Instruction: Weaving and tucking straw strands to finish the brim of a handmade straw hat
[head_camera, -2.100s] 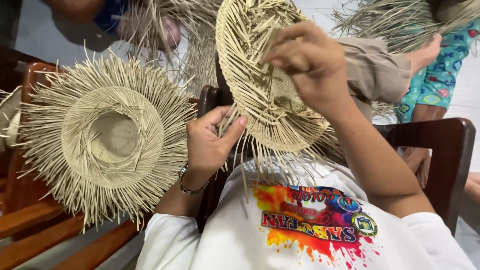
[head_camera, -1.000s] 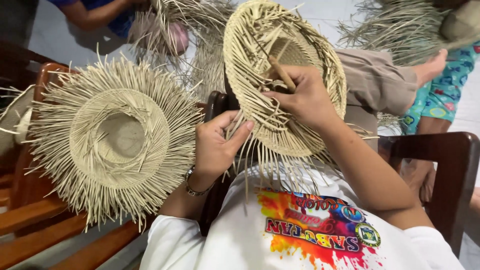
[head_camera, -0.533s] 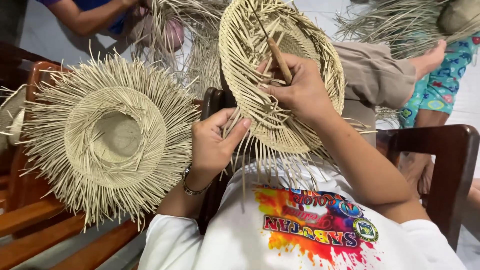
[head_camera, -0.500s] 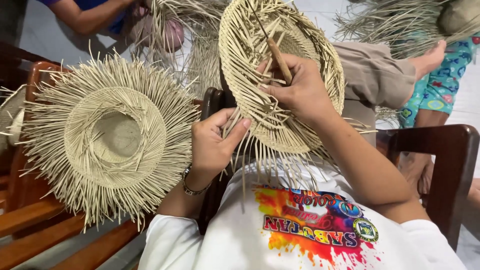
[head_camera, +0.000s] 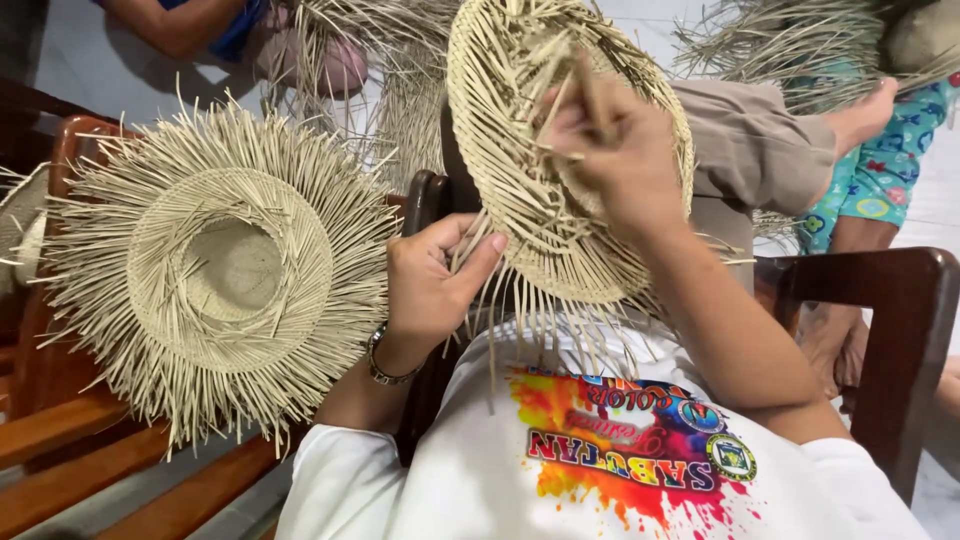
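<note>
The left hand (head_camera: 430, 285) was clamped on the lower edge of the half-woven straw hat (head_camera: 520, 180), thumb pressed across the loose strands and the fingers (head_camera: 470, 235) curled in behind them, a firm pinch on the fringe. A metal bracelet (head_camera: 385, 365) sat on that wrist. Up above, the right hand (head_camera: 620, 160) was laid against the face of the weave, its fingers (head_camera: 575, 110) closed on a thin stick-like tool or strand (head_camera: 590, 85) that poked up past the knuckles; the blur there kept me from telling which it was. The hat stood nearly upright between the two hands, tilted a little, held over the lap, its unwoven ends hanging down below the left thumb onto the white printed shirt (head_camera: 600, 470).

Out beyond the left fingers, well apart from them, a second straw hat (head_camera: 225, 270) lay crown-down on a wooden bench (head_camera: 60, 430), its ragged brim spiking out all round. Beside the left wrist ran a dark wooden chair arm (head_camera: 425, 200), and past the right forearm another dark arm (head_camera: 890, 300) stood. Beyond the right fingers a leg in tan trousers (head_camera: 750, 150) stretched across, and further off someone in blue patterned cloth (head_camera: 880, 160) sat under a bundle of loose straw (head_camera: 790, 50). Above the left fingers, another person's arm (head_camera: 175, 30) showed at the top edge.
</note>
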